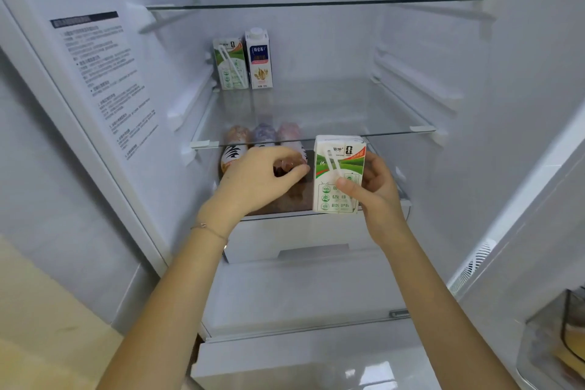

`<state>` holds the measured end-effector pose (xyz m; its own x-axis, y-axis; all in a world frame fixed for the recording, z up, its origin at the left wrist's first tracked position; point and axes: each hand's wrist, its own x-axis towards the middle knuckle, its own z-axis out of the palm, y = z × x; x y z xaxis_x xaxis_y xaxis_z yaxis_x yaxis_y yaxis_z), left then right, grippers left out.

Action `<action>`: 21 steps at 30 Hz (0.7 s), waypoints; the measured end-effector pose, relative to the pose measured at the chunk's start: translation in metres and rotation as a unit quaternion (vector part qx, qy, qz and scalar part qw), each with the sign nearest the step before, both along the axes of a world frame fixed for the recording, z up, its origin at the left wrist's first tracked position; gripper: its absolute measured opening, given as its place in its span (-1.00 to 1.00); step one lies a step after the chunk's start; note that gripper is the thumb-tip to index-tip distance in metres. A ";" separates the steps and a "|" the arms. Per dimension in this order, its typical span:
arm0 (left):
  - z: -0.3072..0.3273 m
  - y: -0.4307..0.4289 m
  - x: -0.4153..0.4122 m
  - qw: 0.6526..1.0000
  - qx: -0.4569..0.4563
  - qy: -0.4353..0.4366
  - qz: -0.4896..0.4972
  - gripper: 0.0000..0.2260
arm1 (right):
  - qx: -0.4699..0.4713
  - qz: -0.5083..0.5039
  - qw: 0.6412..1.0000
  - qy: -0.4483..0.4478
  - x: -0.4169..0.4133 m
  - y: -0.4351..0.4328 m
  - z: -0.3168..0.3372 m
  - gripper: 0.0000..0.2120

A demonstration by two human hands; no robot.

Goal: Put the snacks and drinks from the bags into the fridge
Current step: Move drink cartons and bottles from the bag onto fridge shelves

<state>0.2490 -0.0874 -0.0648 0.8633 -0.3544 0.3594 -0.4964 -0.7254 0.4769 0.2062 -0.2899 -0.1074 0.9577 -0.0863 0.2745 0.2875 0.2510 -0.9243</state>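
My right hand [376, 187] grips a green-and-white milk carton [338, 174] upright, just in front of the middle glass shelf [348, 117]. My left hand [256, 177] reaches under that shelf and its fingers curl round a brownish bottle [292, 165] on the lower shelf. An orange-and-white bottle [232, 157] stands to its left, and the tops of several bottles show through the glass. At the back left of the middle shelf stand a matching green carton [230, 65] and a blue-and-white carton [259, 60].
The fridge is open, with an upper glass shelf [316, 4] above and white drawers [304, 241] below. An instruction label [107, 79] covers the left inner wall. A door bin [557, 342] at the lower right holds something yellow.
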 end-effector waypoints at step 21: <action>0.034 0.011 0.028 0.961 0.073 -0.199 0.176 -0.45 | -0.164 -0.145 0.976 0.002 0.129 0.049 0.114 -0.48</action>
